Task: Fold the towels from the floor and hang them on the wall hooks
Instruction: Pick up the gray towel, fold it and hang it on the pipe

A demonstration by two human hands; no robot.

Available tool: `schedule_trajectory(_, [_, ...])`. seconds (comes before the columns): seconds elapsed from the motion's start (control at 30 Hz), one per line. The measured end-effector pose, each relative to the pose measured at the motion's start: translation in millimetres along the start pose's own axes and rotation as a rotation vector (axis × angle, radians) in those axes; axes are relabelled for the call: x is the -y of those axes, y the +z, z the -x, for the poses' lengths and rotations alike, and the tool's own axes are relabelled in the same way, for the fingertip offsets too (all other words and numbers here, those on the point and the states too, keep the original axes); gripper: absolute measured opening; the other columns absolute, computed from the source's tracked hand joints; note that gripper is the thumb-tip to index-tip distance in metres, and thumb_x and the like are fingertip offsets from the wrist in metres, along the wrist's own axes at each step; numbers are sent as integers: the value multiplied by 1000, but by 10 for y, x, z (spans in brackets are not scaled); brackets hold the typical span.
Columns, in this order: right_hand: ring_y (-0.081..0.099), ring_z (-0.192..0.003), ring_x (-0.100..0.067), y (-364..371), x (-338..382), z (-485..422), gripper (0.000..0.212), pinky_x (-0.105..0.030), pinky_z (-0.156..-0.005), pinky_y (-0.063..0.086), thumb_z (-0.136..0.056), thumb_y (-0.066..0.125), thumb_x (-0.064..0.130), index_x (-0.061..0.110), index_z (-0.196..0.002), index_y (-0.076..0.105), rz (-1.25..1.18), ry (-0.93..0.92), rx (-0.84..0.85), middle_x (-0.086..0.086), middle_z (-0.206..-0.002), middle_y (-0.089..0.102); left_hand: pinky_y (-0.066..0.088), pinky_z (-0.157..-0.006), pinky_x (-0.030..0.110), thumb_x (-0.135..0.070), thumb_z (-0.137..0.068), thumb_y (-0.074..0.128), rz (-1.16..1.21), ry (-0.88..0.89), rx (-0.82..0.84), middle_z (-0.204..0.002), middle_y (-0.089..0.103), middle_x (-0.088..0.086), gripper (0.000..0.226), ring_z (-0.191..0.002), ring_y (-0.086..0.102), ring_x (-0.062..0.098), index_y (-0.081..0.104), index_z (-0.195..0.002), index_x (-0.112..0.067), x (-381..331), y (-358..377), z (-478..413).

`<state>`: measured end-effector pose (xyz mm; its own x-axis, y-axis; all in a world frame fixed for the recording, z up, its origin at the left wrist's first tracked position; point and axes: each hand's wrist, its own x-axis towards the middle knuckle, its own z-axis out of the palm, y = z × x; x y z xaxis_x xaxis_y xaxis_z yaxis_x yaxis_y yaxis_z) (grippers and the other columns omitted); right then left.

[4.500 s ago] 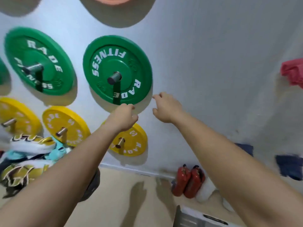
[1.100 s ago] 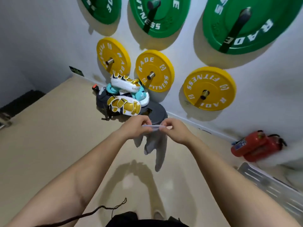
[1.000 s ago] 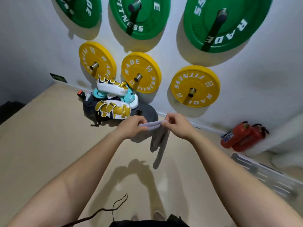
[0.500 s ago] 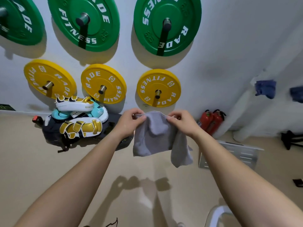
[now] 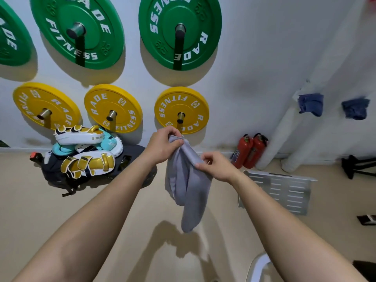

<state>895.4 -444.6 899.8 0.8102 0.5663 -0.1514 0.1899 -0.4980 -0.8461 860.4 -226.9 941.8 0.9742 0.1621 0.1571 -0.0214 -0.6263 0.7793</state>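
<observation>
A grey towel (image 5: 188, 188) hangs in the air in front of me, bunched into a long drooping strip. My left hand (image 5: 162, 145) grips its top edge, held highest. My right hand (image 5: 215, 165) pinches the towel's right edge a little lower. Two dark blue towels (image 5: 310, 103) (image 5: 355, 108) hang on the white wall at the right; the hooks under them are hidden.
Green (image 5: 180, 31) and yellow weight plates (image 5: 181, 109) sit on wall pegs ahead. A pile of white-gold pads and a dark bag (image 5: 81, 157) lies on the beige floor at left. Two red extinguishers (image 5: 249, 150), white pipes and a slotted metal panel (image 5: 278, 190) are at right.
Half a second ago both hands held the towel spread by its top edge. Now my left hand has bunched the top and my right hand has dropped lower along the side, so the towel hangs narrower.
</observation>
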Motion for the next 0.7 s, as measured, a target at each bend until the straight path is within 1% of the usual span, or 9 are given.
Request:
schedule_trajectory(0.1, [44, -65, -11, 112, -302, 125, 30, -31, -61, 36, -92, 63, 32, 4, -82, 59, 64, 69, 116, 1, -72, 49, 47, -80, 29, -18, -87, 74, -17, 13, -83, -87, 63, -15, 11, -88, 60, 11, 69, -95, -12, -88, -140, -94])
schedule_trajectory(0.17, [44, -64, -12, 156, -484, 181, 29, -32, -62, 36, -93, 59, 35, 14, -74, 57, 81, 115, 150, 2, -69, 49, 48, -82, 30, -16, -87, 74, -5, 15, -138, -90, 64, -8, 13, -90, 59, 13, 69, -97, -9, -93, -281, -134])
schedule_trajectory(0.2, [45, -63, -12, 160, -558, 200, 29, -32, -63, 36, -92, 58, 36, 19, -70, 54, 70, 125, 145, 4, -66, 50, 49, -84, 33, -16, -87, 75, 1, 16, -162, -92, 66, -4, 13, -91, 61, 15, 69, -96, -10, -72, -362, -151])
schedule_trajectory(0.27, [48, -64, -10, 132, -654, 231, 28, -30, -64, 38, -93, 60, 35, 23, -68, 54, 59, 142, 104, 7, -65, 53, 51, -85, 37, -19, -86, 75, -1, -2, -213, -94, 68, 1, 12, -92, 63, 20, 67, -94, -14, 17, -527, -175])
schedule_trajectory(0.4, [49, -66, -11, 22, -697, 247, 21, -28, -62, 38, -96, 60, 28, 23, -76, 53, 134, 171, -16, 6, -70, 55, 52, -84, 41, -22, -87, 75, -75, -83, -281, -96, 68, 2, 12, -93, 63, 22, 66, -92, -16, 213, -707, -125])
schedule_trajectory(0.5, [52, -65, -15, -73, -529, 170, 17, -33, -63, 40, -95, 60, 25, 22, -78, 57, 169, 61, -159, 4, -66, 56, 47, -80, 36, -23, -85, 76, -256, -146, -200, -100, 70, 5, 10, -99, 63, 25, 69, -86, -17, 306, -575, -9])
schedule_trajectory(0.57, [53, -66, -14, -101, -297, 112, 15, -31, -61, 38, -95, 59, 26, 25, -80, 60, 197, -28, -175, 7, -64, 56, 42, -79, 32, -25, -82, 77, -336, -115, -117, -103, 67, 3, 13, -100, 61, 24, 66, -77, -23, 287, -396, 98])
schedule_trajectory(0.63, [58, -73, -12, -100, -65, 54, 12, -29, -65, 42, -96, 58, 31, 30, -86, 65, 230, -98, -150, 9, -73, 63, 46, -85, 33, -26, -81, 78, -286, -86, -32, -112, 67, -3, 15, -99, 61, 19, 64, -74, -26, 258, -186, 190])
schedule_trajectory(0.7, [63, -84, -13, -91, 104, 7, 16, -31, -74, 49, -96, 56, 34, 29, -94, 72, 264, -128, -114, 6, -89, 71, 50, -88, 34, -25, -83, 77, -125, -92, 83, -122, 68, -7, 13, -95, 63, 16, 65, -77, -24, 201, 24, 277])
